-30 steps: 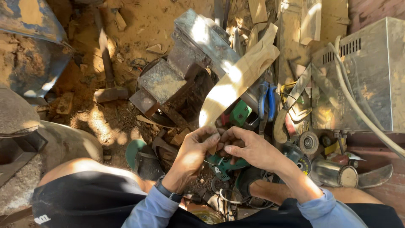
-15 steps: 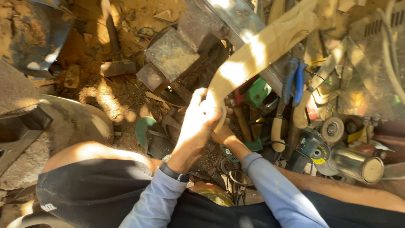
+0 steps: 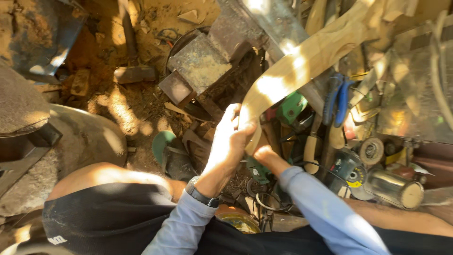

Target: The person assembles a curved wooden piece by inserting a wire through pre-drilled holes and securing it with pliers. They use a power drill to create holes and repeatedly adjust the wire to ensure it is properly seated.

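Note:
A long curved piece of pale wood (image 3: 302,66) slants from the upper right down to the middle of the view. My left hand (image 3: 229,141) wraps around its lower end, thumb over the edge. My right hand (image 3: 265,155) sits just below and behind the left, closed against the same end, with its fingers mostly hidden. A green power tool (image 3: 257,172) lies right under both hands, untouched. My knee (image 3: 94,177) and dark shorts fill the lower left.
Rusty metal blocks (image 3: 200,61) and a hammer (image 3: 130,71) lie on the dirt beyond my hands. To the right sit blue-handled pliers (image 3: 337,97), an angle grinder (image 3: 351,174), a metal can (image 3: 394,186) and a grey metal box (image 3: 415,94). A large stone (image 3: 80,137) is at left.
Both hands left the green tool low in the pile, rose and closed on the lower end of the wooden piece. The camera moved closer and to the right.

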